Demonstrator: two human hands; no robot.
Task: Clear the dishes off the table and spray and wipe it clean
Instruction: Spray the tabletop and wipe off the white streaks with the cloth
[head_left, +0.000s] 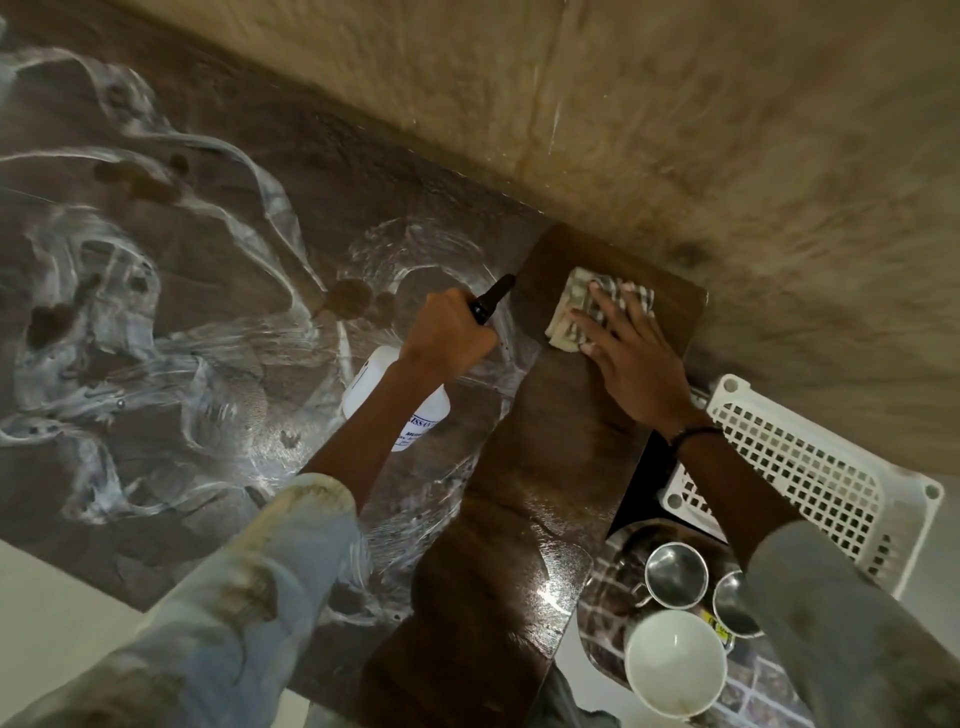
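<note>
A narrow dark wooden table (530, 493) runs from the bottom centre up to the wall, its surface wet and shiny. My right hand (631, 353) presses flat on a folded checked cloth (576, 306) near the table's far end. My left hand (449, 332) grips the black trigger head of a white spray bottle (387, 387), held just left of the table with the nozzle toward the far end. On a tray (605, 613) at the lower right stand two steel cups (675, 574) and a white bowl (675, 662).
A white perforated plastic basket (810, 467) sits to the right of the table, partly behind my right forearm. The dark marbled floor (156, 312) with white swirls spreads to the left. A beige wall (675, 130) closes off the far side.
</note>
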